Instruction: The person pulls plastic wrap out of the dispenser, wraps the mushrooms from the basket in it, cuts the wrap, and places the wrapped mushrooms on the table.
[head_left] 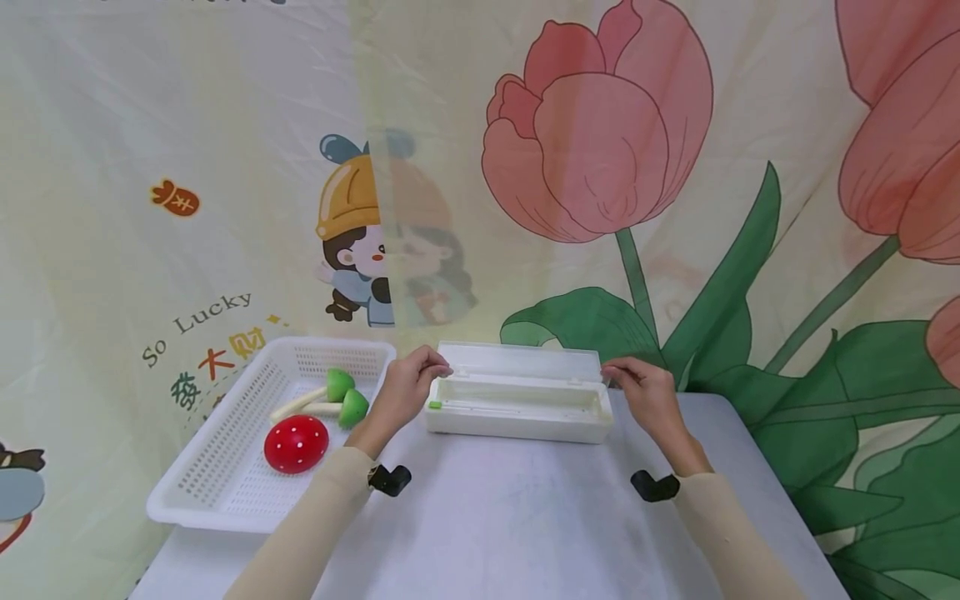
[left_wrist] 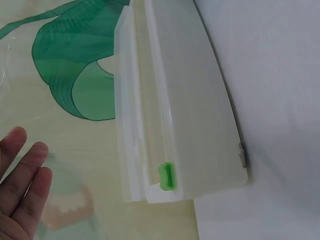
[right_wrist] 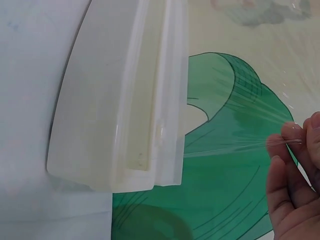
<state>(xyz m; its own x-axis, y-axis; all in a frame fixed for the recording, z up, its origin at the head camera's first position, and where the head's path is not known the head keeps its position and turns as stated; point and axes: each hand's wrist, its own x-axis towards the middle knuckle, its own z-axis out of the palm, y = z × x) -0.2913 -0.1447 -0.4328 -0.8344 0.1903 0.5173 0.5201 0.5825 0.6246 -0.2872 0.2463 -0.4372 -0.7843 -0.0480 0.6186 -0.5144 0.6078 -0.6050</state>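
Note:
A white cling film dispenser point(head_left: 517, 423) stands on the table, its translucent lid point(head_left: 525, 360) raised at the back and a green slider point(left_wrist: 167, 176) at its left end. Clear cling film point(right_wrist: 235, 148) stretches from behind the lid into my right hand point(head_left: 648, 392), which pinches it between thumb and fingertips. At the lid's left end, my left hand point(head_left: 408, 387) brings thumb and forefinger together on the film's other side. Only several of its fingertips point(left_wrist: 37, 160) show in the left wrist view; the thumb is out of frame there.
On the left a white plastic basket point(head_left: 191, 467) holds a red spotted mushroom cap point(head_left: 296, 444) and two green-topped pieces point(head_left: 352, 409) with pale stems. A printed curtain point(head_left: 420, 75) hangs right behind the white-covered table point(head_left: 510, 533).

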